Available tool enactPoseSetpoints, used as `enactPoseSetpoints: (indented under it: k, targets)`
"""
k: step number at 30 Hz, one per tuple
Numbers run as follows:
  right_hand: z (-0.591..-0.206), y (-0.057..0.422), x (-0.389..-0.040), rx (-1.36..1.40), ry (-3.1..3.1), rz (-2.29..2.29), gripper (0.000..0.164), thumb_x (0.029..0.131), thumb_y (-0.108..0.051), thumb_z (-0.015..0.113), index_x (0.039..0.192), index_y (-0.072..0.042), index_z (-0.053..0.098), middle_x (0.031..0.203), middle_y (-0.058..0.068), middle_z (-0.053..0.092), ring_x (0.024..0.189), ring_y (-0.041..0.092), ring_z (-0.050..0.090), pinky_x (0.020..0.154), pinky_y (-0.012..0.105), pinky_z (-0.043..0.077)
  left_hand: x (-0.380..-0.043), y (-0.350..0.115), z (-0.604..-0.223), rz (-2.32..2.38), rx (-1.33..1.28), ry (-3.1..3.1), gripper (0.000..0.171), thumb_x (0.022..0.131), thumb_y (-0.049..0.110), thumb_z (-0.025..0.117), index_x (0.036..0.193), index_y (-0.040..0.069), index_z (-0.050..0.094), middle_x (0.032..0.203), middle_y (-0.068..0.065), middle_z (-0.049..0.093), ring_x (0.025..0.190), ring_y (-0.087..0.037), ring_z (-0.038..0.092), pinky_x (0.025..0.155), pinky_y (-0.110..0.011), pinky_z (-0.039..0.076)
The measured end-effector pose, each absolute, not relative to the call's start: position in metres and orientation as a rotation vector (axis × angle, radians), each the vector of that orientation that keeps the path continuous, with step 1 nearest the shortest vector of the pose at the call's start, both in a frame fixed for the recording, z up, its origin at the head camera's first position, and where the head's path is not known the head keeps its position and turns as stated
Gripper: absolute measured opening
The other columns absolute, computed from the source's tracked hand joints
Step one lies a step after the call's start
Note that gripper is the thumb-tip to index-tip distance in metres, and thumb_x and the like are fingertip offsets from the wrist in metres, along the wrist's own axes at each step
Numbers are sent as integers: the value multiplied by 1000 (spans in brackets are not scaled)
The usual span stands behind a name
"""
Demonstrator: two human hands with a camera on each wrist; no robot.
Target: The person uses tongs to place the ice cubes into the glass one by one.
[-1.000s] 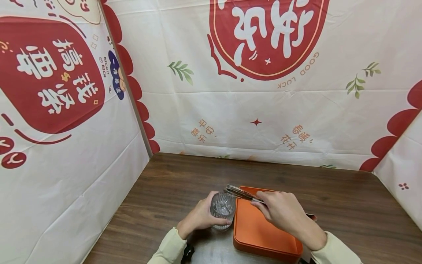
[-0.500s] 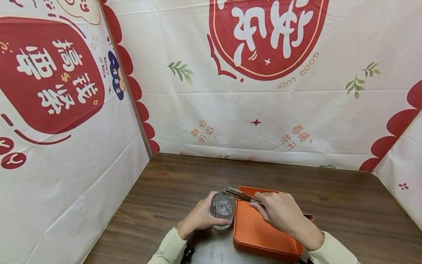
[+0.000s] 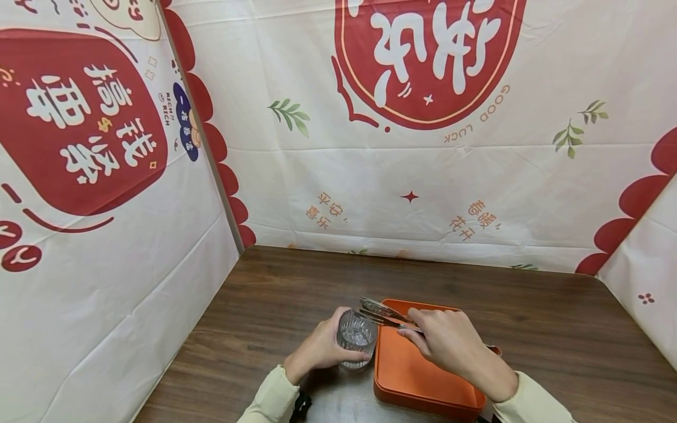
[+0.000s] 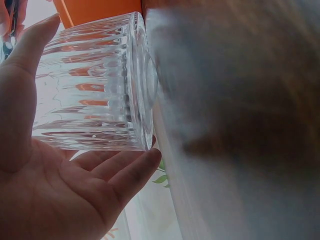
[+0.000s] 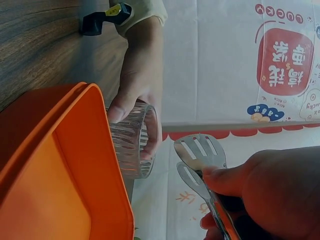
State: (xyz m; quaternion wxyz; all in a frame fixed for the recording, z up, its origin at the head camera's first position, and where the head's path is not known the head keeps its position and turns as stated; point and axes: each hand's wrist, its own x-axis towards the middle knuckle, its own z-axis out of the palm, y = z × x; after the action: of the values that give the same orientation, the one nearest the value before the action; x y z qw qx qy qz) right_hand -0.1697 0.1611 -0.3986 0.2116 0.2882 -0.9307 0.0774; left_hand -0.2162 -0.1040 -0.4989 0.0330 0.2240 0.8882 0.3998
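A ribbed clear glass (image 3: 357, 339) stands on the table, my left hand (image 3: 315, 348) gripping its side. In the left wrist view the thumb lies along one side of the glass (image 4: 92, 90) and the fingers spread along the other, reaching its base. My right hand (image 3: 449, 343) holds metal tongs (image 3: 382, 312), which point left over the far corner of an orange tray (image 3: 418, 376). Their ends overlap the glass rim in the head view. Slotted heads of the tongs (image 5: 195, 155) show in the right wrist view, slightly apart with nothing between them.
The orange tray sits right beside the glass, its raised wall (image 5: 107, 150) facing it. Under both stretches the brown wood-grain table (image 3: 296, 276). Printed white cloth (image 3: 338, 176) hangs behind the table and along its sides. A black device (image 5: 105, 20) is at the left wrist.
The tongs' heads have spread a little wider apart. My right hand has shifted slightly left; the left hand and glass stay put.
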Motion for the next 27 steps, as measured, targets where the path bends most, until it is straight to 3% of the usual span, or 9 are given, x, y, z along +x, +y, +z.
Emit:
enactPoseSetpoints:
  k: [14, 21, 27]
  targets:
    - [-395, 172, -167, 762, -2716, 188, 31, 88, -50, 69, 84, -21, 58, 55, -17, 37, 44, 1, 34, 40, 23, 27, -215, -104, -498, 1242, 701, 2722, 88, 67, 49, 89, 136, 19, 44, 112, -4, 67, 98, -16, 63, 83, -29, 51]
    - [-393, 192, -167, 785, -2742, 166, 35, 88, -51, 69, 93, -18, 63, 61, -15, 53, 44, 1, 43, 40, 23, 29, -215, -103, -498, 1246, 700, 2727, 88, 67, 50, 89, 136, 18, 44, 113, -5, 67, 98, -17, 64, 84, -30, 52]
    - [-391, 214, -170, 798, -2654, 77, 35, 83, -48, 75, 89, -17, 60, 62, -13, 54, 43, 2, 39, 39, 23, 27, -215, -103, -499, 1241, 694, 2740, 88, 66, 50, 89, 134, 18, 45, 111, -4, 67, 97, -16, 64, 84, -31, 52]
